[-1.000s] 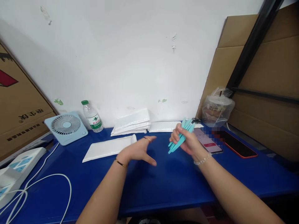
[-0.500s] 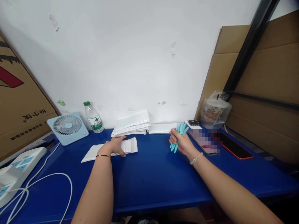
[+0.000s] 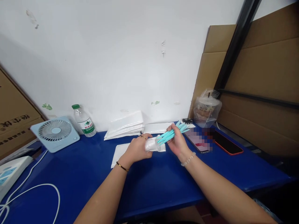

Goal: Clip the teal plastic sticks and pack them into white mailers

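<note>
My left hand (image 3: 138,148) is closed around a white plastic mailing bag (image 3: 119,152); the bag's crinkled, see-through end (image 3: 153,144) bulges between thumb and fingers and points right. A bundle of thin teal sticks (image 3: 168,135) is gripped in my right hand (image 3: 177,142), tilted with its left ends low. Those ends meet the mouth of the bag; I cannot tell how far inside they reach. What exactly the sticks are is not clear. Behind the hands, a stack of white mailing bags (image 3: 126,124) lies against the wall.
On the left are a light-blue fan (image 3: 56,133), a water bottle (image 3: 84,121), a power strip (image 3: 11,169) and a looping white cable (image 3: 58,199). To the right lie two phones (image 3: 197,141) (image 3: 225,143) and a bagged drink cup (image 3: 207,109). Cardboard (image 3: 263,68) stands behind.
My left hand has slid the white bag rightward and gripped its end. The teal sticks have turned from steep to slanting, their ends now at the bag's mouth. The view has shifted slightly right.
</note>
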A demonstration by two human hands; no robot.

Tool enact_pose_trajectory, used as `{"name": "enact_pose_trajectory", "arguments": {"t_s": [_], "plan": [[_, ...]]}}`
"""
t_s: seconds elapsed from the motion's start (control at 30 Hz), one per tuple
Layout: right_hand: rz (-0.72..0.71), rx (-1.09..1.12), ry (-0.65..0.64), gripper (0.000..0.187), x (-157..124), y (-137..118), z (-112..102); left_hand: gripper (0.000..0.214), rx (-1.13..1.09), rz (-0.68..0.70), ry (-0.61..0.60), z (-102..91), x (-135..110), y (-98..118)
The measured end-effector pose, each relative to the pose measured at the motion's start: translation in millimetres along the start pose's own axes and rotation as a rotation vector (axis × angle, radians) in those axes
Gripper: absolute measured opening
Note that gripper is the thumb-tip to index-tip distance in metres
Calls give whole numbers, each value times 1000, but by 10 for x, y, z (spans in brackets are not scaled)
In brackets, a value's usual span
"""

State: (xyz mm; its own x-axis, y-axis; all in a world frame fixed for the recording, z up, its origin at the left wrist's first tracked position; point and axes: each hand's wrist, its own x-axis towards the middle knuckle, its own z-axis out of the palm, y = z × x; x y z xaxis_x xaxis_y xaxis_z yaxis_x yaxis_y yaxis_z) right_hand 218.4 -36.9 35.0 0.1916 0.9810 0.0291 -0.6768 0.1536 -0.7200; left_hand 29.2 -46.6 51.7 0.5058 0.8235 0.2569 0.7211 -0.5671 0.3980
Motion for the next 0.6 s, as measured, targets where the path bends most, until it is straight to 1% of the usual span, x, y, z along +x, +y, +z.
{"name": "enact_pose_trajectory", "arguments": {"t_s": [0.13, 0.23, 0.3, 0.37, 0.47, 0.53, 0.57, 0.6], "plan": [[-133, -161, -34, 32, -37, 69, 25, 56, -131, -31, 52, 4, 11, 11], [-161, -237, -88, 35, -96, 134, 82, 57, -216, -53, 87, -3, 14, 5], [-136, -270, -156, 33, -147, 177, 123, 56, -251, -34, 109, 9, 17, 8], [-79, -296, -246, 30, -199, 213, 156, 56, -265, -21, 119, 33, 21, 3], [29, -324, -364, 30, -254, 240, 189, 54, -287, -25, 94, 74, 27, -23], [87, -313, -380, 30, -264, 235, 204, 53, -298, -27, 66, 89, 28, -28], [105, -303, -364, 31, -260, 227, 209, 56, -278, -27, 69, 91, 26, -18], [114, -291, -336, 31, -250, 214, 210, 62, -231, -28, 97, 92, 22, 3]]}}
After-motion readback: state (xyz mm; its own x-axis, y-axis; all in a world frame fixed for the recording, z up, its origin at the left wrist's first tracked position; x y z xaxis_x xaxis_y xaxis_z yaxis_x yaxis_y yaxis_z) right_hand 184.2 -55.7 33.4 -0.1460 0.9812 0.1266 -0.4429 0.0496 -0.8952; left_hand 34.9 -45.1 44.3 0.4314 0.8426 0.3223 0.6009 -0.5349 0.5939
